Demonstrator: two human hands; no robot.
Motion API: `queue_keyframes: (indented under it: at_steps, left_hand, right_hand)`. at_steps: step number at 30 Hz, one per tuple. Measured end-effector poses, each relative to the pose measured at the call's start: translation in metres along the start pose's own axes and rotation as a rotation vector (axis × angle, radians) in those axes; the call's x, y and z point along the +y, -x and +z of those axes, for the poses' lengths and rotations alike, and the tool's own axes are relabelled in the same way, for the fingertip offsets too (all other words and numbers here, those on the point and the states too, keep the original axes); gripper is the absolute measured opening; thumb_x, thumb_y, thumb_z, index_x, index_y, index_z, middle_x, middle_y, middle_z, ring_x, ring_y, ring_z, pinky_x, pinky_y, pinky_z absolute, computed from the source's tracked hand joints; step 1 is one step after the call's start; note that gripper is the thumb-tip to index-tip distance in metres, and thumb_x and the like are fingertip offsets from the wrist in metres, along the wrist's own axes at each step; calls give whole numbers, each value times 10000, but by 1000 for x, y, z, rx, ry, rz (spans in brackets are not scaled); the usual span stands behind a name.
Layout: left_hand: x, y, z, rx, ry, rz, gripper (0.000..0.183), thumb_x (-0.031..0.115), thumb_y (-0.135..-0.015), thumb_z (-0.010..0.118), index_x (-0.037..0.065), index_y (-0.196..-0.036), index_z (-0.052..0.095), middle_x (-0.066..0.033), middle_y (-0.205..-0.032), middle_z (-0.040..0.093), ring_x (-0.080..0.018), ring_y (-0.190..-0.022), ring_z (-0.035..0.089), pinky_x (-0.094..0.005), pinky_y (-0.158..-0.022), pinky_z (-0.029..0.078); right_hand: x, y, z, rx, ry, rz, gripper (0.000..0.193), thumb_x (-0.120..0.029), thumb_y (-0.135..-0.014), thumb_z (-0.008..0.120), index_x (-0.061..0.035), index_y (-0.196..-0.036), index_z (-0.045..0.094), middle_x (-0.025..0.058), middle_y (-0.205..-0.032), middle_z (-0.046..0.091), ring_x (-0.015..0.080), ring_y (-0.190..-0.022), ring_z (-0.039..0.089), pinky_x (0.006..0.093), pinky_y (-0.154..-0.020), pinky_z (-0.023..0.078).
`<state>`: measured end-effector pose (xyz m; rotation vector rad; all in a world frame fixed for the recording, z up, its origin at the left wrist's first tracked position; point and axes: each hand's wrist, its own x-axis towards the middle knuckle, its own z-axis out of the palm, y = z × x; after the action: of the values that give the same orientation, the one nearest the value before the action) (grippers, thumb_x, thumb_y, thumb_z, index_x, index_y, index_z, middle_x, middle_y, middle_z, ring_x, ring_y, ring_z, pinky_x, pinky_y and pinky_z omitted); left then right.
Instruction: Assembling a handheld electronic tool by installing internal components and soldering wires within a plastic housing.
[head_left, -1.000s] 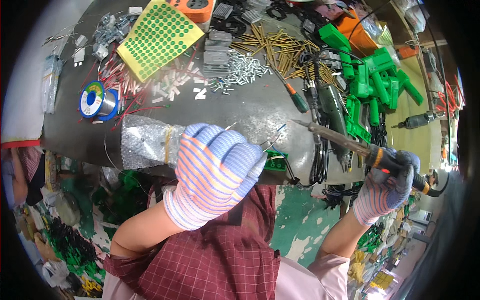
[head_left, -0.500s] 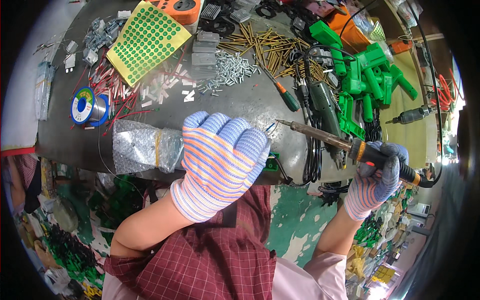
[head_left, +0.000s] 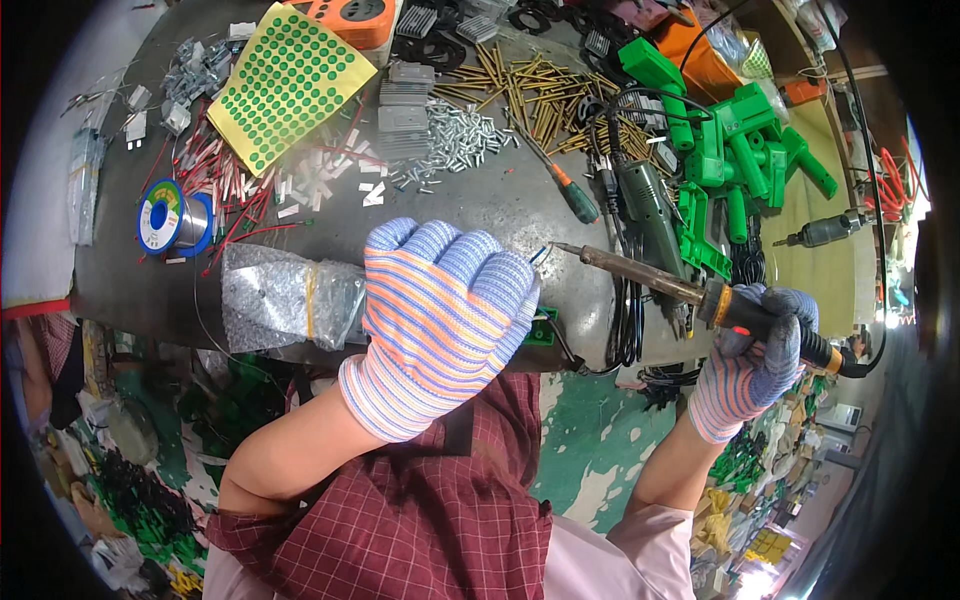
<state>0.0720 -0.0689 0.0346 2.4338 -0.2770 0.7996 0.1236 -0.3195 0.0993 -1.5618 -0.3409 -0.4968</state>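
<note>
My left hand, in a striped knitted glove, is closed with the back of the hand turned up. A short blue wire pokes out past its fingers; the rest of what it grips is hidden. My right hand, gloved the same way, is wrapped round the black handle of a soldering iron. The iron points left, its tip close to the end of the blue wire; whether they touch I cannot tell. Beside my left hand, partly covered, lies a green part with a black cable.
A solder spool and a bubble-wrapped bundle lie left. Behind are a green-dotted sticker sheet, silver rivets, brass rods and a screwdriver. Green plastic housings and a grey power tool lie right.
Both hands and the soldering iron hold nearly the same pose. The view has shifted very slightly, and the iron's tip remains close to the blue wire.
</note>
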Motion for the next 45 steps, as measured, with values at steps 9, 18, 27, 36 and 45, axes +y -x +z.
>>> queue_keyframes:
  at_steps: [9, 18, 27, 36, 45]
  left_hand:
    - [-2, -1, 2, -6, -1, -9, 200, 166, -693, 770, 130, -828, 627, -51, -788, 597, -265, -734, 574, -427, -720, 416]
    - [2, 4, -15, -9, 48, -48, 201, 151, -699, 779, 132, -833, 631, -38, -790, 604, -265, -747, 568, -416, -733, 410]
    - [7, 75, -73, -103, 400, -285, 244, 102, -687, 808, 129, -876, 657, -29, -779, 605, -253, -731, 583, -380, -694, 431]
    - [11, 101, -51, -44, 156, -121, 261, 162, -724, 794, 142, -938, 646, -27, -863, 583, -249, -771, 556, -410, -736, 427]
    - [4, 104, -43, -30, 74, -104, 259, 167, -727, 777, 134, -947, 646, -36, -883, 577, -250, -801, 563, -417, -744, 427]
  right_hand:
    - [-4, -2, 2, -11, 4, 62, 266, -218, -872, 651, 6, -988, 568, 116, -892, 583, 178, -703, 604, 245, -604, 503]
    - [9, -2, 5, 156, 46, -68, 288, -230, -887, 634, 29, -995, 567, 154, -836, 604, 111, -464, 480, 190, -490, 408]
    - [-22, 18, -12, 154, -316, 47, 284, -245, -887, 669, -8, -956, 529, 95, -776, 532, 202, -672, 519, 356, -649, 428]
    - [-27, 47, 20, -118, -80, 65, 408, -331, -822, 763, -22, -946, 528, 88, -812, 547, 196, -653, 529, 363, -666, 454]
    - [-22, 57, 26, -175, 3, 41, 421, -307, -791, 808, -23, -950, 540, 93, -834, 571, 209, -709, 579, 378, -696, 470]
